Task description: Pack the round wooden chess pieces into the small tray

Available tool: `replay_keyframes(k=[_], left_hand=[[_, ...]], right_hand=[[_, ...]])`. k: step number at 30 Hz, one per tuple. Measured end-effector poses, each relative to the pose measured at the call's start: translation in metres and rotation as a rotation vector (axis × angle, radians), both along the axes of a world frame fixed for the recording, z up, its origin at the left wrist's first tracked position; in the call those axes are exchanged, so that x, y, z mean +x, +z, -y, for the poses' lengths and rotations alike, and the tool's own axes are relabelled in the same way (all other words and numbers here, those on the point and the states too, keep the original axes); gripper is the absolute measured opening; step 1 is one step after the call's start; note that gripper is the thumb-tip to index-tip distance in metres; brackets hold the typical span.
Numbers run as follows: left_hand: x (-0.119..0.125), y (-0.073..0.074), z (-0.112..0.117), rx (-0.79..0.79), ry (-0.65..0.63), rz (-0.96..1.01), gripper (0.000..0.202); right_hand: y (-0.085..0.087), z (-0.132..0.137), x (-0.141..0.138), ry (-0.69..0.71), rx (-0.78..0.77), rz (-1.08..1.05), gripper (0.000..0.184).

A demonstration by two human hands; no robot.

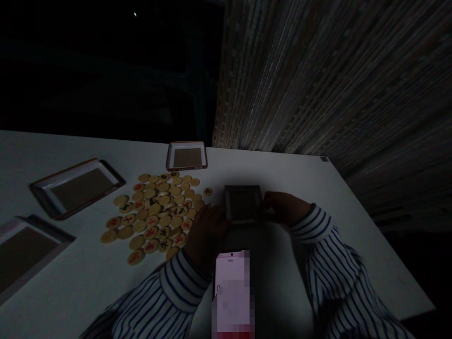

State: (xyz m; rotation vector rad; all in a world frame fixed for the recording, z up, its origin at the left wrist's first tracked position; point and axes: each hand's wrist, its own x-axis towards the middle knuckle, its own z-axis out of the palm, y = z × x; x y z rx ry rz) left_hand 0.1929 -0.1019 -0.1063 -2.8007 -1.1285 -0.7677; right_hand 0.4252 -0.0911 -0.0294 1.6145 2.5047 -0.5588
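Note:
A small dark rectangular tray [243, 188] lies at the near edge of the white table [293, 174], in deep shadow. On its left side my left hand [207, 231] has its fingers bent against the rim. My right hand [287, 208] is closed at the opposite side, its fingertips curled on the rim. Left of my left hand spreads a heap of round wooden Chinese chess pieces [155, 209], some face up with red or black characters, others blank side up. A single piece with a black character [208, 191] lies apart, close to the tray.
Three more shallow trays stand on the table: one at the back [187, 158], one on the left [77, 187], one at the near left [26, 252]. A lit phone [231, 282] is below my hands at my lap. Behind the table hangs a striped curtain [282, 80].

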Motion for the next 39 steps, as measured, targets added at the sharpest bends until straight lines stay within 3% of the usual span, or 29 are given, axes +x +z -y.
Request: replay_keyframes(k=[9, 31, 39], left_hand=[[0.0008, 0.0012, 0.0015, -0.005, 0.015, -0.025, 0.018], [0.0004, 0.0025, 0.0016, -0.025, 0.020, -0.033, 0.018], [0.0009, 0.0065, 0.0048, -0.030, 0.031, -0.009, 0.021]], right_hand=[[0.0003, -0.0009, -0.0057, 0.053, -0.010, 0.019, 0.017], [0.0040, -0.0004, -0.0056, 0.077, -0.044, 0.024, 0.019], [0.0037, -0.0007, -0.0005, -0.018, -0.026, 0.091, 0.027]])
